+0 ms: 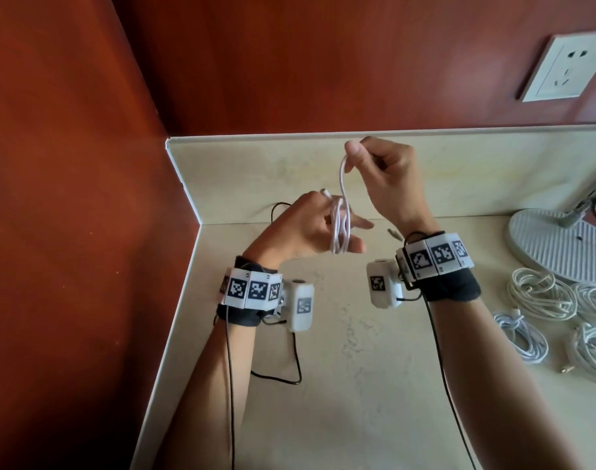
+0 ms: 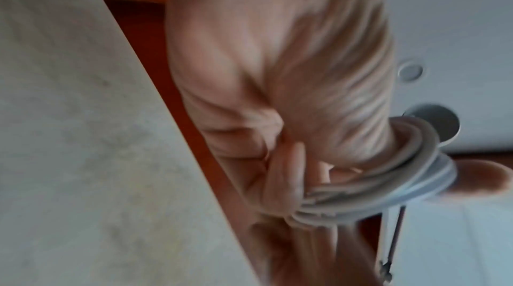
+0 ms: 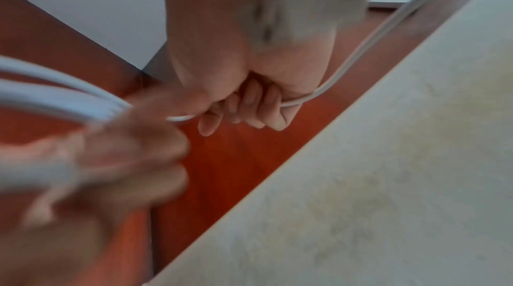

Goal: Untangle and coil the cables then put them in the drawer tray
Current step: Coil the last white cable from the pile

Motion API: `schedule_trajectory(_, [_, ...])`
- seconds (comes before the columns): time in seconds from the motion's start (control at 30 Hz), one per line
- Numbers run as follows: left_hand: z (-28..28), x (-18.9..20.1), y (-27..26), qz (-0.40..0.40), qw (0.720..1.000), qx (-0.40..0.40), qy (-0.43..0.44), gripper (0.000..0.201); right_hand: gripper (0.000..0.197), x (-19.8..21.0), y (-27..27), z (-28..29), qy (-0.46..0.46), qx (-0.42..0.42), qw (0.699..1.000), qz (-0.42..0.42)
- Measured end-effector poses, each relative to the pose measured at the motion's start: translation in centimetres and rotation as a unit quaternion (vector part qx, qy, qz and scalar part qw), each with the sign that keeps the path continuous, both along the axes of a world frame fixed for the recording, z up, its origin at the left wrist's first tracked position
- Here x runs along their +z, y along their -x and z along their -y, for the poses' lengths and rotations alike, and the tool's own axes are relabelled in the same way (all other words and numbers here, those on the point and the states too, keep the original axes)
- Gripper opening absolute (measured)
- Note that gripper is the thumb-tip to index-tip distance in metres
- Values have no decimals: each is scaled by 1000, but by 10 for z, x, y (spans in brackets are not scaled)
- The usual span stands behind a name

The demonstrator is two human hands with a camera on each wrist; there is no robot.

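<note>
A white cable is wound in several loops around the fingers of my left hand, which is raised above the beige countertop. One strand rises from the coil to my right hand, which pinches it between thumb and fingertips just above and to the right. In the left wrist view the loops of the cable circle the thumb and curled fingers of my left hand. In the right wrist view my right hand curls round the cable. No drawer tray is in view.
Several loose white cable bundles lie at the right on the countertop, beside a round white appliance base. A thin black wire lies near the back corner. Red-brown walls close the left and back; a wall socket is at upper right.
</note>
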State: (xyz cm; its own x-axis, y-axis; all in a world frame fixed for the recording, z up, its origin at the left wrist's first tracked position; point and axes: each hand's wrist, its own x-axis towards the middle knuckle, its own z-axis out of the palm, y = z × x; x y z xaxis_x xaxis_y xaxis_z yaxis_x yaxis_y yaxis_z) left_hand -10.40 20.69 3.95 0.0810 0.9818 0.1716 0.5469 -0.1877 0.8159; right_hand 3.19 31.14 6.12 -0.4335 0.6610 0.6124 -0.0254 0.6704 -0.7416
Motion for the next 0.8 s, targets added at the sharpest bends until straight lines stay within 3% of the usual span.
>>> schedule_trajectory(0.07, [6, 11, -6, 21, 998, 2, -57, 51, 46, -12, 0, -4, 26, 8, 999, 22])
schedule_trajectory(0.1, [8, 15, -5, 28, 997, 12, -73, 54, 48, -19, 1, -3, 46, 19, 998, 27])
schedule_trajectory(0.23, [11, 18, 0, -24, 995, 63, -70, 38, 60, -48, 10, 3, 100, 37, 993, 52])
schedule_trajectory(0.3, [14, 22, 4, -78, 991, 87, -69, 12, 56, -63, 13, 8, 109, 32, 991, 65])
schedule_trajectory(0.37, [17, 27, 6, -124, 983, 110, -81, 34, 48, -75, 14, 15, 112, 26, 990, 85])
schedule_trajectory(0.5, [21, 29, 2, -112, 982, 130, -84, 28, 43, -74, 14, 31, 148, 32, 984, 95])
schedule_trajectory(0.6, [15, 22, -3, -88, 986, 111, -93, 34, 71, -69, 16, 32, 175, 9, 981, 85])
schedule_trajectory(0.67, [10, 17, -2, -101, 982, 111, -111, 43, 77, -68, 16, 32, 186, 4, 980, 76])
schedule_trajectory(0.73, [6, 13, 0, -100, 981, 118, -116, 34, 75, -70, 17, 32, 194, -9, 978, 71])
schedule_trajectory(0.8, [3, 10, 1, -75, 978, 141, -136, 40, 64, -75, 19, 31, 204, -30, 976, 69])
